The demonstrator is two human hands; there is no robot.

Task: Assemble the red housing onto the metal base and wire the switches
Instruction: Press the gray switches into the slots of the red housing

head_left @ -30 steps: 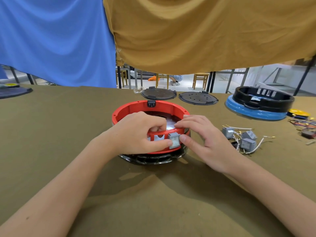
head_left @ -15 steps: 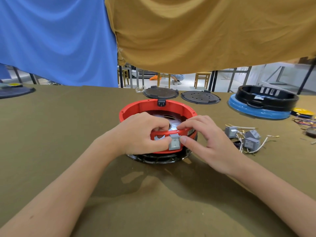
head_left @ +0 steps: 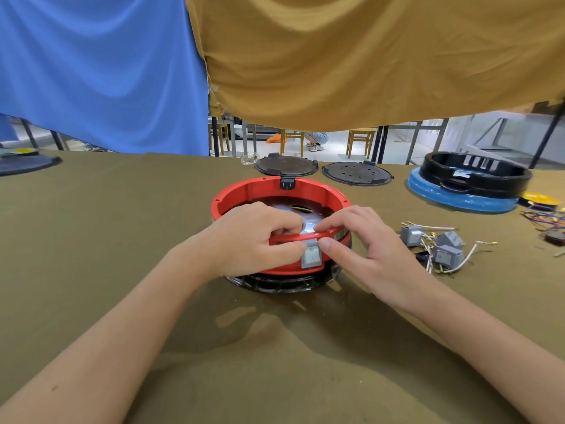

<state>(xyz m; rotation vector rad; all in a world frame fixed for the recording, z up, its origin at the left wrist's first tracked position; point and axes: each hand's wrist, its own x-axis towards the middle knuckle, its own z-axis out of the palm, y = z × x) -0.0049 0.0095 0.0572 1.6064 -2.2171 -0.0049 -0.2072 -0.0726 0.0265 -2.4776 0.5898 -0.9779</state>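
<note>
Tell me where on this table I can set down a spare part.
Bare cloth lies left of the red housing, out toward the dark disc at the far left edge, and along the near edge between the forearms. The right side is crowded: loose grey switches with wires, and beyond them the blue and black housing.

Loose switches with wires crowd right of red housing; left tabletop bare.

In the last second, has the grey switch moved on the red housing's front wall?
Yes. The grey switch now sits lower and squarer in the front wall of the red housing, below the rim it stood level with before.
</note>
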